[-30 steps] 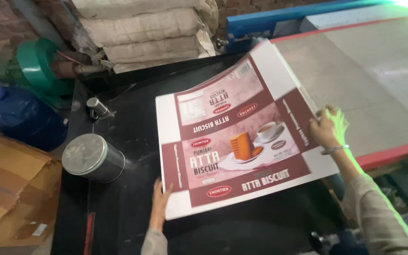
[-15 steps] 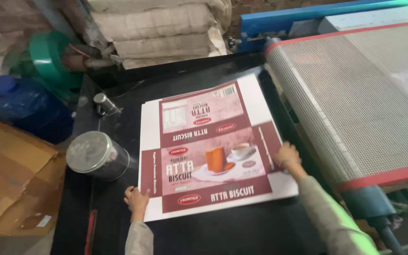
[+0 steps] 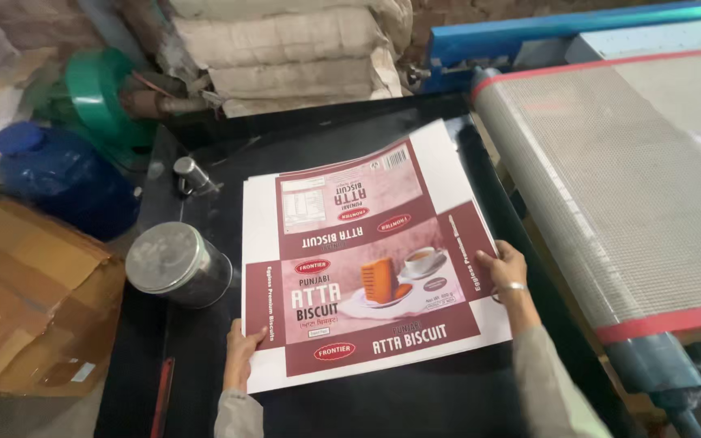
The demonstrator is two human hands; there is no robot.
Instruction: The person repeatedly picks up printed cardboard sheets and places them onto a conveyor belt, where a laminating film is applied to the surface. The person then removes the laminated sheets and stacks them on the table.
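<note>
- a flat printed carton sheet [image 3: 367,268], glossy card in maroon, pink and white with a picture of biscuits and a cup, lies face up on the black bench [image 3: 204,365], near its middle and close to the bench's right edge.
- thin edges peeking out at the sheet's top left show more sheets stacked beneath it.
- the left hand [image 3: 242,350] grips the sheet's near left corner; its fingers [image 3: 255,339] curl over the white margin, thumb side on top, pinching the card.
- the right hand [image 3: 506,272] holds the right edge at the maroon side flap, fingers [image 3: 484,259] laid flat on the print and closed on the card; a thin metal bangle circles the wrist.
- both arms wear pale greyish sleeves of soft cloth.
- a round metal tin [image 3: 178,264] with a dull, smudged silver lid lies tilted on the bench just left of the sheet, apart from it.
- a small shiny metal knob [image 3: 191,173] stands farther back on the bench.
- a red pen-like stick [image 3: 161,396] lies at the bench's near left edge.
- right of the bench runs a conveyor belt [image 3: 610,178] of fine grey mesh, edged with red strips, on a blue frame.
- behind the bench, coarse woven sacks [image 3: 285,49] lie stacked, beige and creased.
- to the left sit a green machine housing [image 3: 95,101], a blue plastic drum [image 3: 58,174] and crumpled brown cardboard [image 3: 26,300] on the floor.
</note>
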